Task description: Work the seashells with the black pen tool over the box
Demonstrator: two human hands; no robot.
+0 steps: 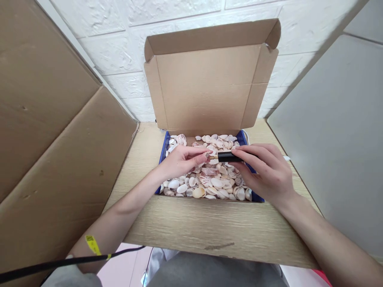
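An open cardboard box (209,83) with blue inner walls sits on a light wooden table (209,227), its lid standing up against the wall. It is filled with several pale seashells (215,183). My left hand (182,159) hovers over the shells with fingers pinched on a small shell at the tool's tip. My right hand (266,171) grips a slim black tool (229,156) with a brass-coloured tip, held level and pointing left at that shell.
Large cardboard sheets (54,151) lean along the left side. A grey panel (338,131) stands on the right. A white brick-patterned wall (125,48) is behind. A black cable (60,263) with a yellow tag crosses the lower left.
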